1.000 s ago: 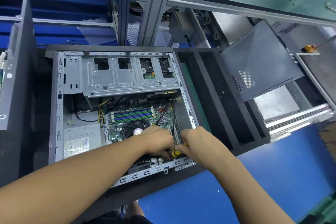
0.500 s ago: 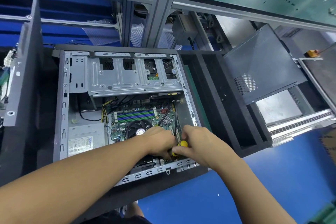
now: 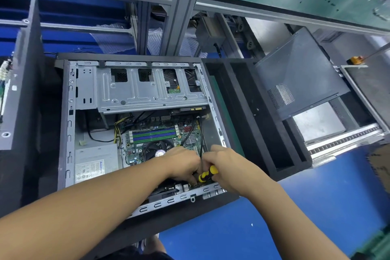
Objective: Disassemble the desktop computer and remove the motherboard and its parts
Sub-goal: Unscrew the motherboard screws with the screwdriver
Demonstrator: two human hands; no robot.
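Motherboard (image 3: 160,133) lay flat in the bottom of the open case (image 3: 70,133), which stood on the blue desk (image 3: 274,228). It was not out yet. The side panel (image 3: 299,74) was already off and leaned well apart on the right, behind a black foam tray (image 3: 253,122), so I judged the opening step as done.

My right hand (image 3: 228,164) was curled round the yellow and black screwdriver (image 3: 207,173), with the tip pointing down at the near right corner of the board. My left hand (image 3: 181,162) was bent down just beside it, fingers curled toward the same corner. Whether these fingers pinched a screw or only steadied the tool, I could not tell, because the place was hidden under both hands.

I judged that I was at the screws of the board, so about the middle of the task. Much was left: the fan (image 3: 157,150) sat on the board, black cables (image 3: 200,133) ran across its right side, and yellow wires (image 3: 118,126) came to its left edge. The power supply (image 3: 96,162) and the drive cage (image 3: 147,88) were in the case too. The memory slots (image 3: 154,133) looked empty to me, but I was not sure.
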